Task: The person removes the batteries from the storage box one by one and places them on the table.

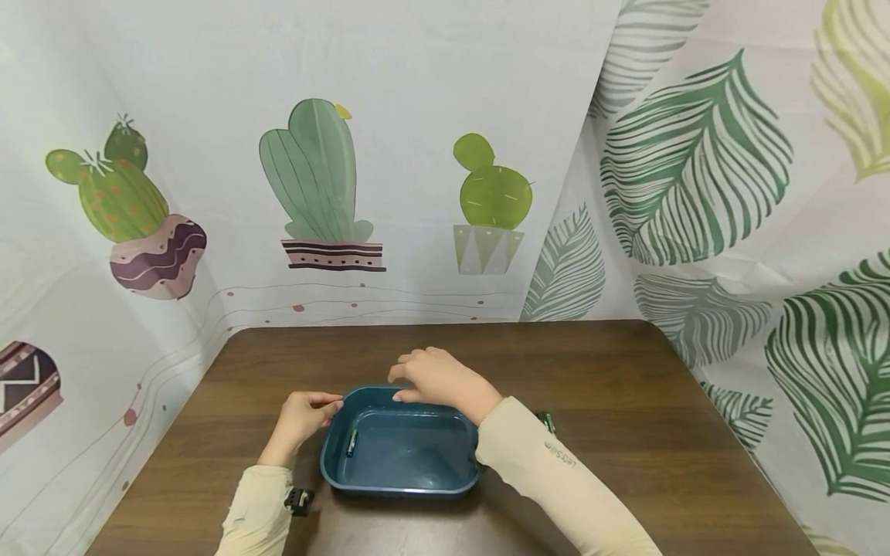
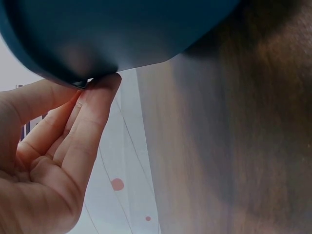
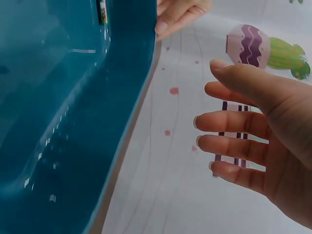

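A dark blue plastic tray (image 1: 399,490) with rounded corners sits on the table in the head view. Inside it, near the left wall, lies a small green-and-black battery (image 1: 352,443), whose end also shows in the right wrist view (image 3: 102,12). My left hand (image 1: 301,421) pinches the tray's rim at the far left corner, thumb on one side and fingers on the other, as the left wrist view (image 2: 63,131) shows. Over the far rim, my right hand (image 1: 439,380) hovers with loosely bent, spread fingers. Nothing is between them in the right wrist view (image 3: 253,122).
Small green cylinders (image 1: 546,422) lie on the brown wooden table (image 1: 626,401), partly hidden behind the right sleeve (image 1: 556,471). A black wrist camera (image 1: 300,502) sits at the left sleeve. A printed cloth (image 1: 417,77) hangs behind the table.
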`<state>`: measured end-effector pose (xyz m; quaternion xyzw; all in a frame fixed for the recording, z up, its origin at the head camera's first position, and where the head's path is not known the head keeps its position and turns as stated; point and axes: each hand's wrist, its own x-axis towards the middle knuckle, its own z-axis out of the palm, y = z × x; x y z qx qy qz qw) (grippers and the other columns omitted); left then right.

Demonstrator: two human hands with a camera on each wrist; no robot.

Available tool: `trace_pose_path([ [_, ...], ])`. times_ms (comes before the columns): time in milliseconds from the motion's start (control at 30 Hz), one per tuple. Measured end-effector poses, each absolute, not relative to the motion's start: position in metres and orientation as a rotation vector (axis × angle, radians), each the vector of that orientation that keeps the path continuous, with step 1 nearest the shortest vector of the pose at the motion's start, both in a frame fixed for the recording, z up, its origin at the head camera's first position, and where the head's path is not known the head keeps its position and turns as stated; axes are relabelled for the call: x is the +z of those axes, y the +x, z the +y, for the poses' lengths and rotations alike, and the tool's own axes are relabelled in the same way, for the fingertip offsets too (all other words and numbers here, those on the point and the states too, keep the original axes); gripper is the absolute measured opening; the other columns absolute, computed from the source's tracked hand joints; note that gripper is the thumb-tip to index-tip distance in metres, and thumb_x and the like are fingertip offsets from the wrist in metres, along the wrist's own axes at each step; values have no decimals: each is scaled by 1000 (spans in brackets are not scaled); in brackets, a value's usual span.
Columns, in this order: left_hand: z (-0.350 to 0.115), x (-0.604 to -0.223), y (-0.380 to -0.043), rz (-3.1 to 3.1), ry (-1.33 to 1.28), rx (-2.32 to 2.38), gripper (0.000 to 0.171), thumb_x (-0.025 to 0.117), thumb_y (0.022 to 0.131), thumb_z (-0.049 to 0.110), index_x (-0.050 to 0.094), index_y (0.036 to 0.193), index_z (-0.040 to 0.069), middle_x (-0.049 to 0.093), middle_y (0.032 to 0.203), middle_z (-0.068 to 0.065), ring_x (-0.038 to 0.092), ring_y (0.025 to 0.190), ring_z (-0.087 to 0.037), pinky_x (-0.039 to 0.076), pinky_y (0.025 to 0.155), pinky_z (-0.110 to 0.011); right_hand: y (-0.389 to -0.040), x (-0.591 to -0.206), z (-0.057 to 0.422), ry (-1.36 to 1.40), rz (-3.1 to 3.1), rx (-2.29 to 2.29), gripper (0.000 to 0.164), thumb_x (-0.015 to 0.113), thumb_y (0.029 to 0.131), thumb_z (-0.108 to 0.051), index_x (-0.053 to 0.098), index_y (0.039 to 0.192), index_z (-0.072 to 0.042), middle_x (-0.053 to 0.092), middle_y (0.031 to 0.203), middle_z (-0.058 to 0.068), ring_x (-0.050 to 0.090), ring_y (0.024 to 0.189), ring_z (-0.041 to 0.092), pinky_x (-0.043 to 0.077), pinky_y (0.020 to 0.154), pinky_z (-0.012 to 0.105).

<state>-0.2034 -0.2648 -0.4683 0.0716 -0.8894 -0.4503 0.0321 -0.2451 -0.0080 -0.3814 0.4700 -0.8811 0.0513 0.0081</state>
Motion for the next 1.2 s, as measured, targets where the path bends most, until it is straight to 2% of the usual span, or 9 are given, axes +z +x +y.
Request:
trace_pose_path([
  [267, -264, -467, -201, -2739, 224, -1402, 16, 70, 86, 5, 73, 97, -6, 70, 80, -13, 63, 62, -15, 55, 59, -26, -245, -394, -43, 1544, -2777, 102, 32, 67, 91, -37, 69, 117, -20, 67, 115, -5, 63, 103, 11, 49, 90, 28],
  [500, -263, -466, -201, -2730, 232, -1417, 15, 69, 86, 5, 73, 96, -6, 70, 80, -14, 63, 61, -15, 57, 60, -30, -249, -409, -67, 1559, -2826, 80, 31, 68, 89, -38, 70, 114, -20, 68, 112, -7, 63, 95, 7, 51, 79, 20],
  [767, -264, -467, -202, -2717, 229, -1443, 16, 68, 86, 4, 73, 97, -6, 71, 82, -16, 64, 63, -16, 58, 64, -38, -254, -424, -86, 1534, -2895, 17, 28, 69, 88, -40, 72, 109, -22, 69, 103, -11, 62, 84, 4, 51, 74, 21],
  [1200, -265, -467, -202, -2706, 210, -1467, 16, 69, 87, 4, 73, 97, -6, 71, 91, -20, 66, 68, -17, 57, 61, -27, -248, -440, -107, 1562, -2907, -190, 21, 73, 83, -45, 73, 94, -26, 66, 87, -15, 57, 71, 0, 50, 67, 18],
])
